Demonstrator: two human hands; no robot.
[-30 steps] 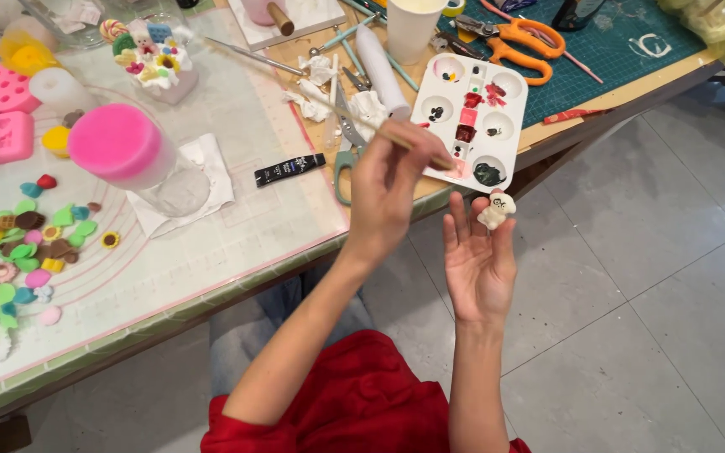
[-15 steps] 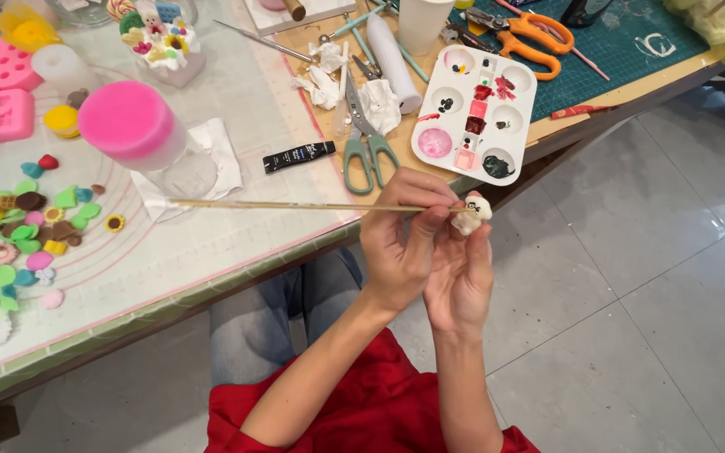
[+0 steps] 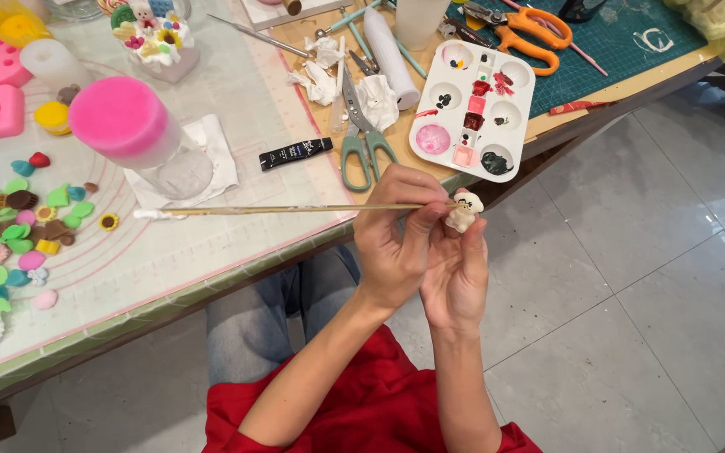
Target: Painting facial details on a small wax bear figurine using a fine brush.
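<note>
Head: palette (image 3: 509,117), scissors (image 3: 361,138) just beyond hands (image 3: 421,252).

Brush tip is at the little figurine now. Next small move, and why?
Probably a short, light stroke on the small white figurine. The left hand holds the long thin brush level, its tip right at the figurine's head, and the right hand pinches the figurine up off the table, steady. The paint palette lies close for a reload.

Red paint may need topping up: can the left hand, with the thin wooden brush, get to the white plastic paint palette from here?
Probably yes. The left hand holds the thin wooden brush just below the white plastic paint palette at the table edge. Only open air lies between; the green-handled scissors lie off to the side.
</note>
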